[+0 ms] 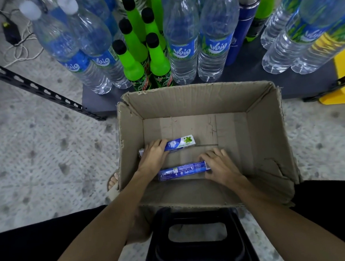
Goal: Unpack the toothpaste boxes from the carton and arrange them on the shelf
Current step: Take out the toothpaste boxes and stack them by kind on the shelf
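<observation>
speckled floor (38,158), carton (268,124), apparently stool (197,248)

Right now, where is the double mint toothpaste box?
In the carton, left side of its floor, under the left hand, beyond the other toothpaste box.

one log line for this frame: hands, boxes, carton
left hand: grips far toothpaste box | right hand: grips near toothpaste box | both boxes on carton floor | shelf: bottles only

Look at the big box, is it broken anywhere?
Yes. The carton is battered: its right wall has a ragged tear near the front corner, and the back rim is frayed. Inside, the two toothpaste boxes look intact, one under the left hand, one under the right hand.
</observation>
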Demonstrator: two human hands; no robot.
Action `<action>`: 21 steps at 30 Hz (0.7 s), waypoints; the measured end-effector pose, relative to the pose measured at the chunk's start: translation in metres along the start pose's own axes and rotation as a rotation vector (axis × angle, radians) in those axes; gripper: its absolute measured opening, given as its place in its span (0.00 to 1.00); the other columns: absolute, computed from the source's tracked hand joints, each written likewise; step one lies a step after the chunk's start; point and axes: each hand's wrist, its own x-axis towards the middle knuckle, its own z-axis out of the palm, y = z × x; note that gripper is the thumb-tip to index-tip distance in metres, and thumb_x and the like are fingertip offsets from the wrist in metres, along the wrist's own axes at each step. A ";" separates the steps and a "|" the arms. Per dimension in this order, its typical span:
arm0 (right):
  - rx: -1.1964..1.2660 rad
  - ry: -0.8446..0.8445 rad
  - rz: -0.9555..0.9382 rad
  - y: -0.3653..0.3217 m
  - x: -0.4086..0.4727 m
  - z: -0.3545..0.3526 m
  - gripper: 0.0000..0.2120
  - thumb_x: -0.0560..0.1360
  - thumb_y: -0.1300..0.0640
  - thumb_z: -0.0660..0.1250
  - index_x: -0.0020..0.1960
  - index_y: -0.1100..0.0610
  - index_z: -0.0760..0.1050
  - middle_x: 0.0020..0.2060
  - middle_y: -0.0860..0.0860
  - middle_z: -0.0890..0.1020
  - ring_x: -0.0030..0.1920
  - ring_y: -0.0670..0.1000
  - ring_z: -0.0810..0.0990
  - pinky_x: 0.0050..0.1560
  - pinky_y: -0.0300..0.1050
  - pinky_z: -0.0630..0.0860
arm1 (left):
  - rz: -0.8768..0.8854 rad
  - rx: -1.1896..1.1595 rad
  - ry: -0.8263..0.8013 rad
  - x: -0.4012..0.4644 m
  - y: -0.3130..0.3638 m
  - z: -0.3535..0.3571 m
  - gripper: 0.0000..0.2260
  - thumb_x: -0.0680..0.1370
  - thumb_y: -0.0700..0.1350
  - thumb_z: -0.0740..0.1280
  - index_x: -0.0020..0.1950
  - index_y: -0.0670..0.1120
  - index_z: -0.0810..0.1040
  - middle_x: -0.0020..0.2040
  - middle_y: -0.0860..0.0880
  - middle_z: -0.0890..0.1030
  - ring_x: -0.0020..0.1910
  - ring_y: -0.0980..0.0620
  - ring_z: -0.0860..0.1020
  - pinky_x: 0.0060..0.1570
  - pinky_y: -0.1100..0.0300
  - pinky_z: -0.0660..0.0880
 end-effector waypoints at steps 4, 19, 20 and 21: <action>-0.039 -0.027 -0.006 -0.001 0.006 0.004 0.29 0.73 0.47 0.72 0.70 0.49 0.67 0.69 0.49 0.72 0.67 0.52 0.66 0.66 0.49 0.63 | 0.023 0.052 -0.011 0.008 0.002 0.001 0.21 0.81 0.45 0.66 0.74 0.50 0.68 0.67 0.47 0.74 0.65 0.45 0.72 0.65 0.49 0.67; 0.234 -0.017 0.142 0.030 0.005 -0.002 0.22 0.77 0.47 0.71 0.70 0.45 0.73 0.65 0.49 0.74 0.65 0.51 0.64 0.60 0.49 0.63 | 0.018 0.111 -0.103 0.017 -0.014 0.002 0.24 0.77 0.44 0.70 0.73 0.51 0.69 0.67 0.48 0.77 0.65 0.44 0.74 0.63 0.46 0.71; 0.268 -0.026 0.174 0.035 0.004 -0.002 0.23 0.76 0.47 0.71 0.70 0.45 0.73 0.66 0.50 0.72 0.65 0.52 0.64 0.61 0.49 0.63 | 0.023 0.098 -0.087 0.017 -0.014 0.000 0.23 0.77 0.44 0.70 0.72 0.51 0.71 0.66 0.48 0.78 0.64 0.44 0.75 0.63 0.47 0.71; 0.290 -0.026 0.188 0.039 0.002 -0.003 0.23 0.76 0.46 0.72 0.69 0.44 0.73 0.66 0.50 0.71 0.66 0.52 0.63 0.62 0.50 0.64 | 0.030 0.098 -0.066 0.017 -0.013 -0.001 0.22 0.78 0.44 0.70 0.71 0.51 0.72 0.65 0.48 0.78 0.63 0.45 0.75 0.62 0.48 0.71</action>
